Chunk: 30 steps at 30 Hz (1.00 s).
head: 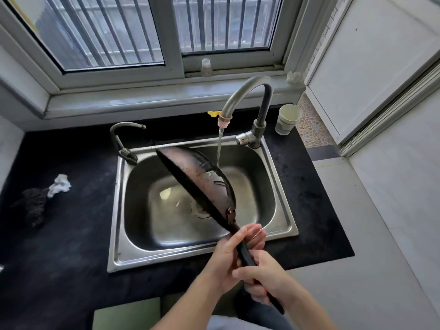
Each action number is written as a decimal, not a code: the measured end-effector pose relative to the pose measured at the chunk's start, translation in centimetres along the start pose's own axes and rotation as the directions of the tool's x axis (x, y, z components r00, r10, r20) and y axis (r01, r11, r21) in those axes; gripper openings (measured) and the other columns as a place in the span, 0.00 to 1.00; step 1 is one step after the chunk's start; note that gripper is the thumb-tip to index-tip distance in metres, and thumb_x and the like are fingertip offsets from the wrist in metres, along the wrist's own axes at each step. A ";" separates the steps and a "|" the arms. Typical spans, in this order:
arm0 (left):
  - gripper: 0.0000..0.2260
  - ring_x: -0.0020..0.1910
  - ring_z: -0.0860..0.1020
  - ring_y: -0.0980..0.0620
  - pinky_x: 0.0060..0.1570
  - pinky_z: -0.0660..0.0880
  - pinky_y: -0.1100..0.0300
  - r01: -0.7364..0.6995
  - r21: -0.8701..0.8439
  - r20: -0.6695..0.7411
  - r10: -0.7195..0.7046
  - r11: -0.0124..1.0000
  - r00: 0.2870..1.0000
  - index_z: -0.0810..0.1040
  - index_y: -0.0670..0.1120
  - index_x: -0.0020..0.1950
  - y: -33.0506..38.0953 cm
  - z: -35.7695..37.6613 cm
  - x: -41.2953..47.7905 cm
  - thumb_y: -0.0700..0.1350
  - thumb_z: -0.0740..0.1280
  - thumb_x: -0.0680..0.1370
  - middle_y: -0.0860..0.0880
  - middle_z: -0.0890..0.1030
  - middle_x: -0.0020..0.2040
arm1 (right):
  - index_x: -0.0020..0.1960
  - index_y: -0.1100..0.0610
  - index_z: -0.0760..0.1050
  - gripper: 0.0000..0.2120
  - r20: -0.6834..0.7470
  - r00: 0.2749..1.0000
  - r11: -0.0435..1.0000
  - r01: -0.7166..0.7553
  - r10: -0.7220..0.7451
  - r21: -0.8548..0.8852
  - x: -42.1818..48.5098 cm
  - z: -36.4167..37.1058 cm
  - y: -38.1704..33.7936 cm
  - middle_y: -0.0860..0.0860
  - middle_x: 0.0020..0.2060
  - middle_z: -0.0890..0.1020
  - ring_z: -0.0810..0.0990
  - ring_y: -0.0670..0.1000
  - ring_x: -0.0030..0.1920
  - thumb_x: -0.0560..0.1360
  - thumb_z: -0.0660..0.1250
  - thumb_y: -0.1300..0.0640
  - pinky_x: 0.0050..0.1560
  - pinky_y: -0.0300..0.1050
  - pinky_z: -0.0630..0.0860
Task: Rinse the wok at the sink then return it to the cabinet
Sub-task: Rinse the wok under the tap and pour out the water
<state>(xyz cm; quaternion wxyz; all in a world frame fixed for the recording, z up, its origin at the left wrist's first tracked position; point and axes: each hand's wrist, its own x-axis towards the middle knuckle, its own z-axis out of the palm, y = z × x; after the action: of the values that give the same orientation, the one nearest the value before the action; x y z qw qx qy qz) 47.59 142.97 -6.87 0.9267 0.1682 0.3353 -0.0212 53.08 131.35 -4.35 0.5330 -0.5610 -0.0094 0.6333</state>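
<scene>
Both hands meet on the handle at the sink's near edge, the left hand [228,256] ahead of the right hand [266,279]. Beyond them the wok [202,177] hangs tilted on edge over the sink [114,234]. Water [219,148] falls onto its far side from the faucet [247,96] behind. A cup [287,119] stands right of the faucet, and a smaller tap [123,139] is ahead-left. Far left of the hands, a rag [60,184] and a scrubber [33,206] lie on the counter [59,246].
</scene>
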 end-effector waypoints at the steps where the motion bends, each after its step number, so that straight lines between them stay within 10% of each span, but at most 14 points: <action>1: 0.17 0.61 0.80 0.43 0.59 0.79 0.53 0.002 -0.019 0.048 -0.001 1.000 0.999 0.78 0.35 0.64 0.2 -0.5 -0.5 0.43 0.66 0.78 0.37 0.80 0.63 | 0.47 0.59 0.68 0.13 0.042 0.999 0.996 -0.019 0.016 0.083 0.1 0.4 0.4 0.52 0.27 0.67 0.64 0.45 0.18 0.71 0.72 0.64 0.16 0.36 0.59; 7: 0.09 0.55 0.81 0.43 0.61 0.76 0.51 -0.063 0.144 0.087 0.050 0.988 0.995 0.80 0.38 0.55 1.4 -3.1 -2.6 0.39 0.65 0.78 0.38 0.83 0.52 | 0.45 0.60 0.71 0.11 0.163 0.985 0.936 -0.110 0.057 0.334 1.4 2.5 2.1 0.52 0.29 0.66 0.64 0.42 0.18 0.70 0.73 0.65 0.15 0.34 0.59; 13: 0.08 0.45 0.80 0.45 0.51 0.80 0.50 -0.026 0.300 -0.002 0.028 0.954 1.000 0.72 0.39 0.56 1.2 -3.9 -2.6 0.37 0.67 0.78 0.43 0.80 0.39 | 0.46 0.57 0.74 0.07 -0.175 0.977 0.958 -0.163 0.123 -0.236 0.9 2.7 1.9 0.49 0.30 0.75 0.73 0.47 0.26 0.78 0.69 0.54 0.24 0.40 0.70; 19: 0.09 0.41 0.79 0.47 0.51 0.79 0.50 -0.066 0.354 -0.058 0.092 0.933 0.994 0.72 0.39 0.56 1.0 -4.6 -1.8 0.38 0.68 0.78 0.43 0.78 0.40 | 0.59 0.50 0.76 0.15 -0.420 0.844 0.673 -0.099 -0.333 -0.733 2.0 3.9 4.6 0.45 0.44 0.83 0.82 0.44 0.42 0.79 0.63 0.41 0.46 0.44 0.81; 23: 0.11 0.43 0.79 0.46 0.53 0.78 0.47 -0.046 0.406 -0.159 0.120 0.913 0.980 0.75 0.37 0.56 0.5 -5.1 -1.5 0.39 0.70 0.77 0.42 0.78 0.43 | 0.65 0.55 0.76 0.20 -0.377 0.855 0.697 -0.025 -0.357 -0.717 2.8 3.7 5.6 0.43 0.38 0.80 0.77 0.41 0.34 0.80 0.63 0.43 0.35 0.33 0.72; 30: 0.12 0.53 0.84 0.45 0.50 0.82 0.53 -0.058 0.396 -0.254 0.170 0.916 0.952 0.78 0.37 0.59 0.1 -4.9 -1.3 0.40 0.70 0.77 0.41 0.86 0.50 | 0.43 0.51 0.79 0.11 -0.370 0.851 0.796 0.088 -0.372 -0.599 3.6 3.8 6.4 0.49 0.27 0.81 0.79 0.44 0.26 0.81 0.63 0.49 0.27 0.37 0.73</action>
<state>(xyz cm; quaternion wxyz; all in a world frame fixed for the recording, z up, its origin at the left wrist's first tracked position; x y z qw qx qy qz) 43.57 144.56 -9.59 0.8178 0.3670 0.4431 -0.0078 46.76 133.27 -9.35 0.4054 -0.8227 -0.1358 0.3746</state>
